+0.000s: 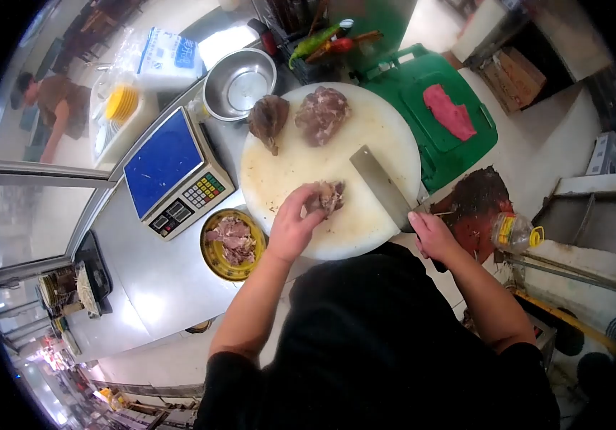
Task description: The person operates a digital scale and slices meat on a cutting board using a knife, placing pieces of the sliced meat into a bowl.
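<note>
On the round white cutting board [369, 118], my left hand [298, 221] has its fingers closed on a small piece of meat [332, 196]. My right hand [433, 236] grips a cleaver [382, 188] by its handle, with the wide blade over the board's right part. Two larger pieces lie at the back of the board: a dark brown piece of meat [268, 122] and a paler chunk of meat [323, 116]. Left of the board, a yellow-brown bowl [206, 259] holds cut meat.
A blue-topped scale [164, 163] and a steel bowl [240, 84] stand on the metal counter [147, 276]. A green bin lid [423, 154] with a red cloth [449, 112] is at the right, near a plastic bottle [512, 233]. Another person [62, 107] is at the upper left.
</note>
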Motion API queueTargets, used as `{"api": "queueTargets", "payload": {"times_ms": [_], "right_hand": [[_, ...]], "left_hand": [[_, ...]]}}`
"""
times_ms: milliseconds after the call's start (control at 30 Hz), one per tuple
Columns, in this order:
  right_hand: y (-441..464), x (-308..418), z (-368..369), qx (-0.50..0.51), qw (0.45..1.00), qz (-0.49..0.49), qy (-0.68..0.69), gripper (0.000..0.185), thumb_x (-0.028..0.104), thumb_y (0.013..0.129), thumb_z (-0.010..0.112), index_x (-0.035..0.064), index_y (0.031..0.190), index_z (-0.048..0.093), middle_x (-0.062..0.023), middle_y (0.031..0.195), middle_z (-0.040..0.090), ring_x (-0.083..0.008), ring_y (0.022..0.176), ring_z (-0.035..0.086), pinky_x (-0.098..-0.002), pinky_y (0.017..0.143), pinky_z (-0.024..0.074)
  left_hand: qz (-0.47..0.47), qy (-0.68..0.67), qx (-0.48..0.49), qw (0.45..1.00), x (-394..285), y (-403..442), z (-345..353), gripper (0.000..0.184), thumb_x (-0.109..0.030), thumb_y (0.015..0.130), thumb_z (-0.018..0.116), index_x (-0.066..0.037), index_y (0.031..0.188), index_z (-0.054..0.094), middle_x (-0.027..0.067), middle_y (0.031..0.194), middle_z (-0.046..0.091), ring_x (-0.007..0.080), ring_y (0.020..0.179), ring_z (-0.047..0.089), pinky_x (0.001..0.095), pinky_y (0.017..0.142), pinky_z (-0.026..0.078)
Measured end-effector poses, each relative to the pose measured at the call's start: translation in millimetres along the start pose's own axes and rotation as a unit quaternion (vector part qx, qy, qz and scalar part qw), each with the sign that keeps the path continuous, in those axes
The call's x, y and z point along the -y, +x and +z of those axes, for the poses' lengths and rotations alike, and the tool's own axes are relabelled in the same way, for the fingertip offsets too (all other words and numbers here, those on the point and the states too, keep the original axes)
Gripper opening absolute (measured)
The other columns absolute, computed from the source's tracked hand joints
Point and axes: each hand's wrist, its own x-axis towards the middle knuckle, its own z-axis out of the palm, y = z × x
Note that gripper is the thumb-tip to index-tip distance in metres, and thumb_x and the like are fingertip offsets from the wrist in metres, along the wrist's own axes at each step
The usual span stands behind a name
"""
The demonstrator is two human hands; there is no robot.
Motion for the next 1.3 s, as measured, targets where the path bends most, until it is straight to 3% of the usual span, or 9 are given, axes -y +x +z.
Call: {"api": "queueTargets", "payload": {"times_ms": [200,300,367,500,567,800,867,1100,1300], "right_hand": [[0.1,4.1,-0.3,-0.001,1.0,0.008,-0.016,0.049,0.044,0.103,0.045,-0.001,0.091,0.06,-0.0069,0.058,0.054,-0.0182,0.048,0.054,-0.0351,0.05,0.0444],[3.4,2.0,0.8,-0.007,0.999,-0.002,-0.034,0.05,0.044,0.103,0.046,-0.0026,0.095,0.061,-0.0085,0.062,0.057,-0.0201,0.054,0.056,-0.0363,0.057,0.0461],[4.8,1.5,0.3,-0.011,0.999,-0.013,-0.043,0.051,0.044,0.103,0.046,-0.0034,0.097,0.062,-0.0093,0.064,0.058,-0.021,0.058,0.057,-0.0368,0.061,0.0468],[8.5,2.3,1.8,-0.006,0.999,-0.026,-0.036,0.051,0.044,0.103,0.046,-0.0039,0.1,0.063,-0.0098,0.065,0.059,-0.0214,0.059,0.058,-0.0369,0.063,0.047],[9.0,4.6,2.7,-0.012,0.998,-0.043,-0.035,0.051,0.044,0.103,0.046,-0.0035,0.098,0.062,-0.0091,0.063,0.058,-0.0209,0.057,0.057,-0.0366,0.06,0.0469],[8.9,8.7,2.8,0.01,1.0,-0.014,0.01,0.048,0.043,0.104,0.045,-0.0013,0.092,0.06,-0.0045,0.054,0.051,-0.016,0.042,0.051,-0.0329,0.044,0.0412],[9.2,8.3,2.9,0.011,1.0,-0.011,0.016,0.048,0.043,0.104,0.045,-0.0011,0.092,0.06,-0.0044,0.053,0.051,-0.0157,0.041,0.05,-0.0327,0.043,0.0408],[9.1,6.7,3.8,0.001,0.999,-0.035,0.011,0.048,0.041,0.104,0.046,-0.0011,0.085,0.059,-0.0061,0.055,0.051,-0.0181,0.044,0.05,-0.0349,0.047,0.0419],[5.4,7.9,2.5,-0.01,0.998,-0.052,-0.028,0.047,0.04,0.103,0.045,-0.0025,0.091,0.06,-0.0131,0.066,0.057,-0.0239,0.061,0.058,-0.0386,0.062,0.0465]], "left_hand": [[-0.088,-0.002,0.087,0.992,2.8,-18.6,1.6,0.027,-0.005,0.069,0.075,-0.009,0.095,0.068,0.017,0.128,0.058,0.0359,0.114,0.06,0.0407,0.095,0.051],[-0.192,-0.092,-0.014,0.977,-10.3,-12.0,10.2,0.032,-0.009,0.072,0.073,-0.005,0.103,0.065,0.0183,0.122,0.06,0.0386,0.111,0.06,0.0428,0.094,0.05],[-0.316,0.035,-0.012,0.948,-13.5,0.5,15.6,0.032,-0.009,0.08,0.067,0.004,0.109,0.062,0.0232,0.122,0.058,0.0398,0.106,0.061,0.0423,0.093,0.05],[-0.36,0.062,0.078,0.928,2.1,3.0,20.4,0.034,-0.012,0.081,0.067,0.003,0.112,0.063,0.0234,0.118,0.059,0.0386,0.103,0.06,0.0425,0.089,0.05],[-0.437,-0.042,0.065,0.896,5.1,2.3,18.2,0.037,-0.012,0.081,0.067,0.002,0.114,0.063,0.0238,0.118,0.06,0.0385,0.107,0.059,0.0419,0.092,0.05],[-0.385,-0.059,0.076,0.918,10.3,-5.5,22.2,0.041,-0.011,0.076,0.066,-0.006,0.116,0.067,0.0257,0.116,0.061,0.0413,0.099,0.06,0.043,0.091,0.051],[-0.284,0.023,0.095,0.954,22.3,-8.4,26.0,0.035,-0.011,0.076,0.066,-0.008,0.111,0.069,0.0262,0.117,0.062,0.0415,0.098,0.062,0.0444,0.089,0.052],[-0.405,0.011,0.195,0.893,10.6,15.2,9.4,0.027,-0.012,0.078,0.064,-0.004,0.104,0.064,0.0247,0.106,0.065,0.0385,0.092,0.065,0.0445,0.084,0.053],[-0.567,-0.13,-0.01,0.813,15.7,6.8,27.3,0.025,-0.013,0.083,0.063,0.0,0.105,0.059,0.0163,0.084,0.068,0.026,0.075,0.066,0.0347,0.072,0.053]]}}
